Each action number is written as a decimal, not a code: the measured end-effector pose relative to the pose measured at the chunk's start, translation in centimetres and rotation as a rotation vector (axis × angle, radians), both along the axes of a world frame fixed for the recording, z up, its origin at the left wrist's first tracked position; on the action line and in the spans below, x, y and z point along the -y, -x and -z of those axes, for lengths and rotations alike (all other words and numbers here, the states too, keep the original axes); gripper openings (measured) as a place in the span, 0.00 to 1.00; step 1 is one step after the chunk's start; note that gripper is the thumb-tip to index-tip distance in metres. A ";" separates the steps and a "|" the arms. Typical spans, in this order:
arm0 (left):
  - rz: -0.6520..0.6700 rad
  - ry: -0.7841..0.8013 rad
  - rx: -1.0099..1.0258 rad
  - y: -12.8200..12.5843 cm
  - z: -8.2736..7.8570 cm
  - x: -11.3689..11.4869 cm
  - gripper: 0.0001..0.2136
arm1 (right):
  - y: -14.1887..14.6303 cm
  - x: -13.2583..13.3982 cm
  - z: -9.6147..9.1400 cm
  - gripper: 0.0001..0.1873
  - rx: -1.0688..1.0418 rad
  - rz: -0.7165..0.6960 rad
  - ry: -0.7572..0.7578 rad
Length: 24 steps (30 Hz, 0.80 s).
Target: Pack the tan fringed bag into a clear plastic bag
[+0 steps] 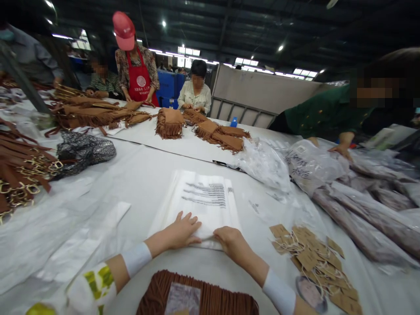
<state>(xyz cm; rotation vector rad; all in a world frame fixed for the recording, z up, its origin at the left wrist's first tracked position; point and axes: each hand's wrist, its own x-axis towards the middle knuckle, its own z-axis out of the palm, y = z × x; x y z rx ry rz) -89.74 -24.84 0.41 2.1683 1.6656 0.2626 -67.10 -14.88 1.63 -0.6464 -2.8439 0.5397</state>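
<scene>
The person is wearing a smooth, pale left forearm band (137, 259) and a similar right forearm band (278, 291). A white sleeve (93, 286), printed with yellow-green blocks, is covering the left arm further up. The left hand (180, 231) and right hand (232, 242) are showing bare.

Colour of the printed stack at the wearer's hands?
The stack is white with dark print; head view shows it.
</scene>
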 end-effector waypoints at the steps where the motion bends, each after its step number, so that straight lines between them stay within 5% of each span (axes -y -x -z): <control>1: -0.012 0.011 0.040 0.0 -0.2 -0.1 0.23 | 0.2 -0.2 -0.4 0.11 -0.014 0.055 0.077; 6: -0.058 0.085 0.246 0.5 -0.9 -0.9 0.15 | 0.9 -1.2 -2.0 0.16 -0.006 0.168 0.337; 16: -0.236 0.058 0.366 1.1 -0.5 -1.9 0.06 | 1.3 -0.8 -0.4 0.07 0.022 0.263 0.251; 24: -0.293 0.100 0.393 1.3 -0.4 -2.2 0.09 | 1.2 -0.1 0.6 0.17 0.008 0.321 0.226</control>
